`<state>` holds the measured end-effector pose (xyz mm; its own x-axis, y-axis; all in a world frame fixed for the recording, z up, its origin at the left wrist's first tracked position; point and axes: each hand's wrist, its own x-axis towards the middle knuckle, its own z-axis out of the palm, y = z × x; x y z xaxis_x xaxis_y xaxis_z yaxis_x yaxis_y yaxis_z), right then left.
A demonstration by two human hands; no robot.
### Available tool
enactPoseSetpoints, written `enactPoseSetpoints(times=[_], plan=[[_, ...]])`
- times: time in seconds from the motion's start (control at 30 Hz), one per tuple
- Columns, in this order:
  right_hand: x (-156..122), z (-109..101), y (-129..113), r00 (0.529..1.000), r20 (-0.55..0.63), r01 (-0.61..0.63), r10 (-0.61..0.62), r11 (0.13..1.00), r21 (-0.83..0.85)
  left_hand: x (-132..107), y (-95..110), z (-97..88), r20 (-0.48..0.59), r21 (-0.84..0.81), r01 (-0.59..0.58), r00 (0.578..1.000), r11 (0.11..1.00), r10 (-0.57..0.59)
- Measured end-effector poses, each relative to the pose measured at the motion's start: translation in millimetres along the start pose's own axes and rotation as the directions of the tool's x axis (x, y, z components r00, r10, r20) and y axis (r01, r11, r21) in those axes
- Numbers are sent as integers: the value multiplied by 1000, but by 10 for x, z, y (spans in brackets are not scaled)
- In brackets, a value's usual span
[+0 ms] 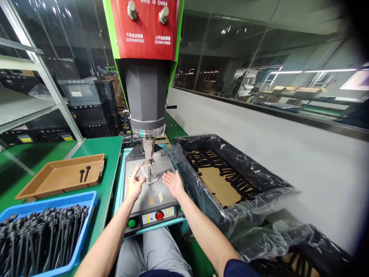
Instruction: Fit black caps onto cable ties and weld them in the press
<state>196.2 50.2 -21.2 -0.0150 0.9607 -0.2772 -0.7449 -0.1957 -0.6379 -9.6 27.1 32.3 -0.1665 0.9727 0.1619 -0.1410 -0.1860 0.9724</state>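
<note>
My left hand (135,184) reaches onto the grey base plate (144,200) of a press machine, fingers pinched near the small metal fixture (151,171) under the machine's horn (148,148). What the fingers hold is too small to make out. My right hand (173,183) lies palm up just right of the fixture, fingers spread and holding nothing. The machine's grey head (147,96) hangs straight above the fixture.
A brown tray (54,181) with two black pins sits on the green table at left. A blue bin (83,227) of several black pins is at the near left. A plastic-lined box (230,173) of black parts stands at right. Green and red buttons (159,215) face me.
</note>
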Motion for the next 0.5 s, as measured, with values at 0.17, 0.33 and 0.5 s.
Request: enactPoseSetpoints(times=[0.17, 0.33, 0.5], plan=[[-88, -90, 100, 1000, -26, -13, 11, 997, -76, -10, -32, -13, -6, 13, 6, 1000, 1000, -6], [-125, -206, 168, 998, -62, -11, 2, 988, -151, -16, -54, -21, 30, 35, 53, 998, 998, -54], [-148, -288, 177, 993, -67, 70, -92, 958, -278, -91, -3, -45, 36, 44, 55, 998, 998, -56]])
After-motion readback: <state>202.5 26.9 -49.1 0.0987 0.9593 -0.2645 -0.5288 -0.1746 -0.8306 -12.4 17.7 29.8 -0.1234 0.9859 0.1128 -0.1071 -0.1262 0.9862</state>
